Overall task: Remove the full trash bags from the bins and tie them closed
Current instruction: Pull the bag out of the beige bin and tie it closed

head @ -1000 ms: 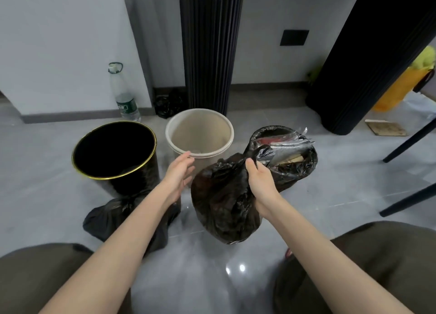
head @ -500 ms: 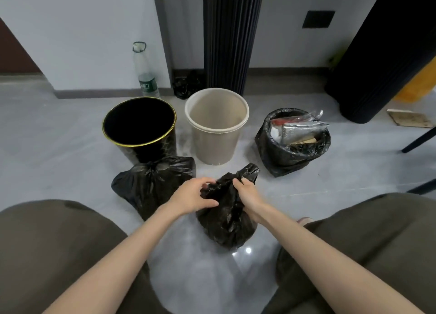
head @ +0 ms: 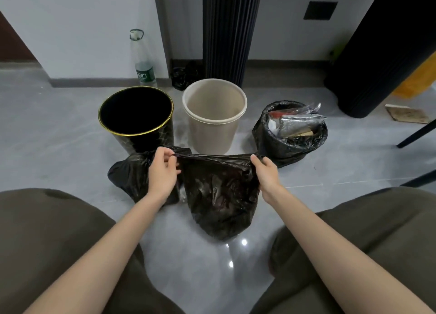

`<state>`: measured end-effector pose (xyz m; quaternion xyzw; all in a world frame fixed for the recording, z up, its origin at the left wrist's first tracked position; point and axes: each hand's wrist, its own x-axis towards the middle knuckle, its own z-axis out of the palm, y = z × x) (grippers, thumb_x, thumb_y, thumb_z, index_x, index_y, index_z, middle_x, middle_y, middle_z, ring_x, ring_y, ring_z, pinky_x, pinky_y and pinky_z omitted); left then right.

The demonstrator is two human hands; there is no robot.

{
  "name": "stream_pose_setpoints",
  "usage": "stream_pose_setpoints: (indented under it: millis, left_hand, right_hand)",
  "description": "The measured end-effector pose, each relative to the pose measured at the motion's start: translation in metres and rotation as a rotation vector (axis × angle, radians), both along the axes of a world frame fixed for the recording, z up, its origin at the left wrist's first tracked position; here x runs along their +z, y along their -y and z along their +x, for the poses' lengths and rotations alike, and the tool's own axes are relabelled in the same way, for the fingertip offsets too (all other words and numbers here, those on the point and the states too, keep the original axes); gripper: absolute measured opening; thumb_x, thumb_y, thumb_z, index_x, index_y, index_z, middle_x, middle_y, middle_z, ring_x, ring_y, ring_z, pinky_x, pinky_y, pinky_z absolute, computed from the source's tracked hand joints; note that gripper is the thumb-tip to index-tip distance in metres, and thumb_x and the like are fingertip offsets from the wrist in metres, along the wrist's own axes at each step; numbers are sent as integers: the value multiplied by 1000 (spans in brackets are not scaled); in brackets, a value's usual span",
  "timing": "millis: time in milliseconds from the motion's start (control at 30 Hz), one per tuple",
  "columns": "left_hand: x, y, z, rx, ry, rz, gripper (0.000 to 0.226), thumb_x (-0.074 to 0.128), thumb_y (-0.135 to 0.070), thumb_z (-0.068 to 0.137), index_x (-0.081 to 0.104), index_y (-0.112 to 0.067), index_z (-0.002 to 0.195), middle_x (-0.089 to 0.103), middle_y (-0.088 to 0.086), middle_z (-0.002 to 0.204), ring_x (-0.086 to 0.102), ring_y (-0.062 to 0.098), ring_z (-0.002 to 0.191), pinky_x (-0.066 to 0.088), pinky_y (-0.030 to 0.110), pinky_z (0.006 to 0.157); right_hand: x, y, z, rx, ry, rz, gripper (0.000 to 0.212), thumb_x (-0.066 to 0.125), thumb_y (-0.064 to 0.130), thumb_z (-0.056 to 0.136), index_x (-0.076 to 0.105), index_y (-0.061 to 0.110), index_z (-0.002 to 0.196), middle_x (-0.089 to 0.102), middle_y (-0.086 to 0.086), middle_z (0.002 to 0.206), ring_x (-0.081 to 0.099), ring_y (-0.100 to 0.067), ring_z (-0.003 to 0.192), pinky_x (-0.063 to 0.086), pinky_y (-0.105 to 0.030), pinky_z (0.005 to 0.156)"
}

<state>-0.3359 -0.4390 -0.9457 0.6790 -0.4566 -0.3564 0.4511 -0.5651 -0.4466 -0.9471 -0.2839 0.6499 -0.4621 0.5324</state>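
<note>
A full black trash bag (head: 219,195) rests on the grey floor between my knees. My left hand (head: 162,169) pinches the left end of its top edge and my right hand (head: 265,172) grips the right end, so the rim is stretched flat between them. Behind my left hand lies a second black bag (head: 128,174), bunched at its top. A black bin with a gold rim (head: 136,115) and a beige bin (head: 213,115) stand empty behind the bags. To the right a third bin lined with a black bag (head: 290,134) is full of wrappers and packaging.
A plastic bottle (head: 141,61) stands by the white wall behind the black bin. A small crumpled black bag (head: 182,75) lies at the foot of a dark ribbed column (head: 230,30). Dark chair legs (head: 415,134) reach in from the right, near a flat brown board (head: 407,114).
One second ago my right hand alone held the bag in the air. It came down to the floor, both hands met at its top, and they have now pulled apart, stretching the rim wide.
</note>
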Motion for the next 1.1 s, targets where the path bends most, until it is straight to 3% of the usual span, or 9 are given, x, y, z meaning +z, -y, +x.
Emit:
stream_pose_setpoints:
  millis: [33,67,267,433,600,667,800,900,1100]
  left_hand:
    - [1,0,2,-4,80,-23,5,43,-11,97,47,-14,97,54,8,99,57,22,88,53,35,80]
    - [-2,0,4,-7,125,-34,5,43,-13,97,47,-15,98,53,7,102,55,21,91,49,34,82]
    - [-8,0,14,116,-83,122,3,41,-18,98,43,-18,100,49,4,82,49,19,80,49,48,87]
    - [2,-12,10,125,458,-135,1,47,-11,94,47,-11,95,46,5,95,46,18,90,39,30,74]
    - [2,-23,-18,-652,847,-372,17,46,-32,94,53,-18,88,52,-6,83,53,14,80,43,25,67]
    - [-10,-23,-31,-848,998,-398,30,37,-40,94,60,-20,97,60,-5,95,58,14,89,49,28,73]
    - [-37,-9,-37,-853,1125,-129,57,45,-16,92,28,-19,146,25,-1,154,32,20,136,38,33,100]
    - [-44,7,-27,-778,1333,51,77,55,-19,87,11,-16,150,15,4,157,27,27,136,37,35,100]
    - [-47,30,-26,-672,1433,181,103,71,-26,77,-1,-19,150,21,10,150,37,27,126,43,35,92]
  right_hand:
    - [0,1,-4,-23,-20,-8,38,53,23,96,25,17,72,55,0,80,51,-15,80,43,-29,74]
    - [0,1,-6,-40,-53,-31,26,54,23,95,48,18,71,58,1,73,52,-15,74,42,-27,68]
    - [2,5,-11,-49,-114,-20,20,56,23,94,62,7,85,67,4,65,58,-16,76,48,-35,82]
    - [5,6,-10,45,-69,-3,45,52,25,95,43,15,53,42,1,60,42,-14,61,34,-25,61]
    - [7,9,-13,35,101,61,48,56,25,94,38,18,50,35,1,55,36,-14,55,31,-28,59]
    - [8,10,-14,21,165,84,48,57,24,93,38,19,50,36,3,49,36,-13,51,33,-27,58]
    - [7,11,-17,24,219,134,48,60,26,92,35,17,51,34,0,53,37,-13,51,36,-25,56]
    - [4,13,-21,11,259,141,49,60,26,92,36,16,51,35,-2,56,40,-15,54,40,-27,63]
    - [0,25,-26,-134,495,208,44,59,27,93,40,18,54,39,2,54,47,-14,56,46,-32,89]
